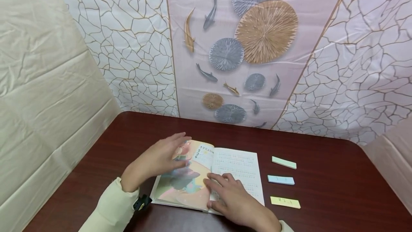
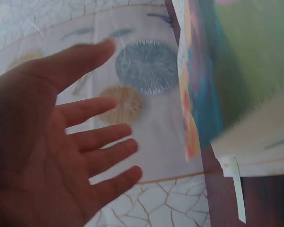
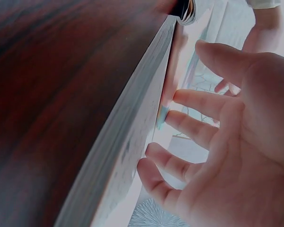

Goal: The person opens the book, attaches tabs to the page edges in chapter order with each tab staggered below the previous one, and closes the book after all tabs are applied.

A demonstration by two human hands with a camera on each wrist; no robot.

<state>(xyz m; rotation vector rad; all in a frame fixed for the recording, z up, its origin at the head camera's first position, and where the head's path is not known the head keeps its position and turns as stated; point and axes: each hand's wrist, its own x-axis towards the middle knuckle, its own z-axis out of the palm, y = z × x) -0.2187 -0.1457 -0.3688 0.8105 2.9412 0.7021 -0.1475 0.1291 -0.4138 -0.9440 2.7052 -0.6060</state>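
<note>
An illustrated book [image 1: 238,160] lies spread on the dark table, with a colourful picture page on its left and lines of text on its right. Over the upper left page hovers my left hand [image 1: 161,156], its fingers extended; the left wrist view shows the palm [image 2: 52,156] with nothing in it. My right hand [image 1: 235,199] rests its fingertips near the book's centre fold, fingers slightly bent and spread. In the right wrist view these fingertips [image 3: 154,151] touch the page beside the thick stack of page edges [image 3: 128,109].
Right of the book lie a green sticky-note pad [image 1: 284,162], a blue pad [image 1: 281,179] and a yellow pad [image 1: 285,202], one below another. The dark red table [image 1: 338,178] meets a patterned cloth [image 1: 145,46] at the back. A dark band [image 1: 142,202] sits at my left wrist.
</note>
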